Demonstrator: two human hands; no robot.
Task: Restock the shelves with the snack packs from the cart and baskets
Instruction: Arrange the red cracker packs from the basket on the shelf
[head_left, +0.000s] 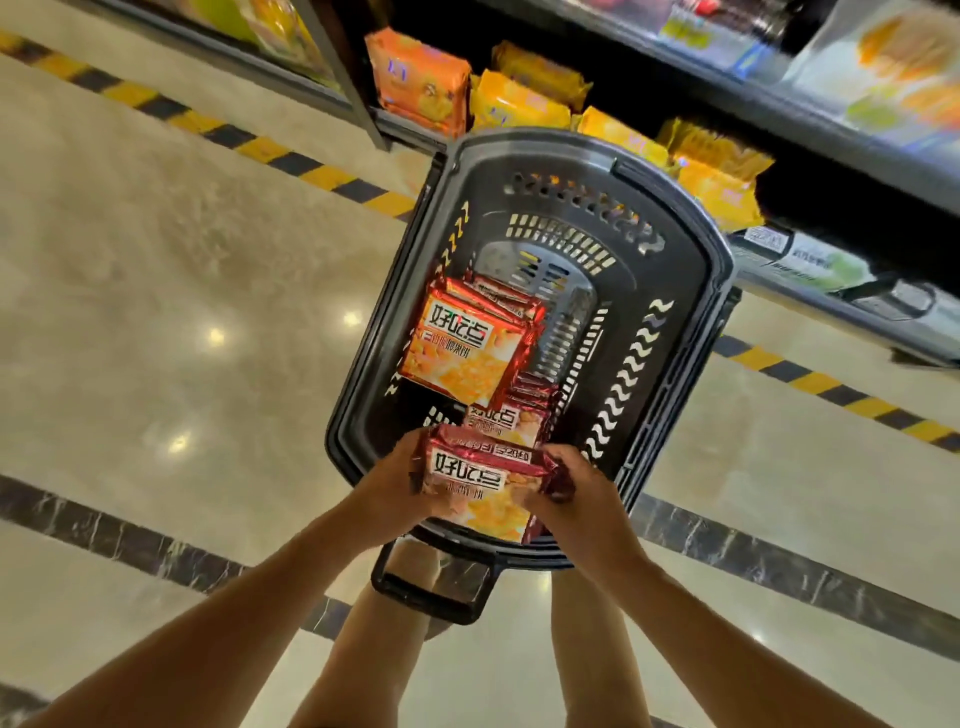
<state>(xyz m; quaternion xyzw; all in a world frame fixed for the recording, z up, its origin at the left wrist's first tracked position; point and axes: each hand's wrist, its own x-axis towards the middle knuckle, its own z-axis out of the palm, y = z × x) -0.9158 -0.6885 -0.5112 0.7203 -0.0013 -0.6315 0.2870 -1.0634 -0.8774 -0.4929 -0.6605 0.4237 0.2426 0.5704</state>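
A black plastic basket (691, 291) stands on the floor below me, in front of the shelves. Inside it lie several red-and-orange snack packs (462, 348), one tilted up on top of the others. Over the basket's near rim, both hands hold a small stack of the same snack packs (472, 478). My left hand (395, 483) grips the stack's left end. My right hand (571, 499) grips its right end, fingers curled over the top.
The low shelf (405, 127) behind the basket carries orange and yellow snack packs (421, 83). A higher shelf edge (831, 135) runs across the top right. Yellow-black hazard tape (291, 161) marks the glossy floor. The basket's handle (431, 592) points toward my legs.
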